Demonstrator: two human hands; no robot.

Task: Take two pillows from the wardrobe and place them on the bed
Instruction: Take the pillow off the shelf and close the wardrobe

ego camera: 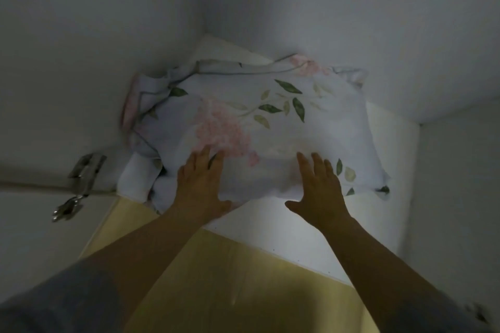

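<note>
1. Dim view up into a white wardrobe compartment, with a pale shelf (311,238) across the middle and a yellow wooden edge (230,278) below it.
2. Floral pillow (270,127) lying flat on the shelf, pushed toward the back left corner, printed with pink blossoms and green leaves on a pale ground.
3. Crumpled at its left end, where loose folds of the case bunch against the wall; a white bundle of cloth (138,178) tucked just beneath that end.
4. Whether a second pillow lies underneath: cannot tell.
5. Left hand (200,186) resting palm down on the pillow's near edge, fingers spread and flat, thumb angled out along the underside of the edge; nothing pinched.
6. Right hand (319,192) likewise palm down on the near edge, further right, fingers spread, thumb pointing left toward the other hand.
7. Both forearms bare, reaching upward; dark sleeve (54,300) visible at lower left.
8. Metal hinge (84,170) fixed to the left wall, near the shelf's left end.
</note>
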